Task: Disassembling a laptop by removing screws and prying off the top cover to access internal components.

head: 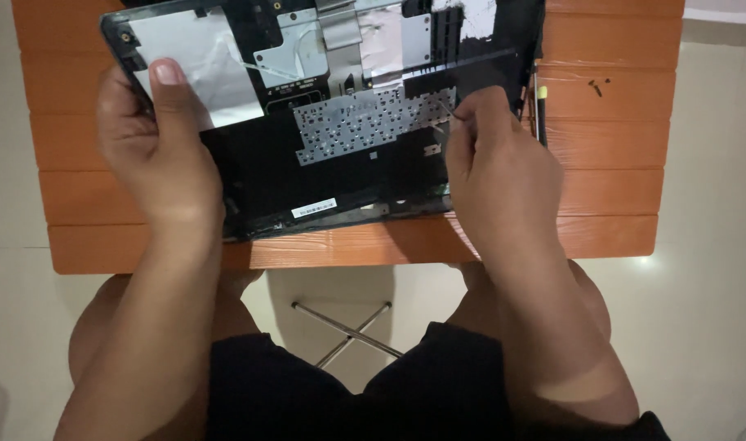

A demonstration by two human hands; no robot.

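Head view | left hand (156, 155) grips laptop shell (307, 175) (edge) | right hand (491, 159) pinches its film (471, 86)

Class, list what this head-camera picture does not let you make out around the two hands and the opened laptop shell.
- laptop shell: far part cut off by the top edge.
- right hand: fingertips pinch something too small to tell.
- left hand: fingers hidden behind the shell.
- small dark bits on the orange table: too small to identify.

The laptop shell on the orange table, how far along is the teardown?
Done: the laptop shell lies open, metal keyboard backing bare, loose screws set aside. In hand: left hand steadies its edge; right hand pinches something small at the backing. Left: backing plate still in place.
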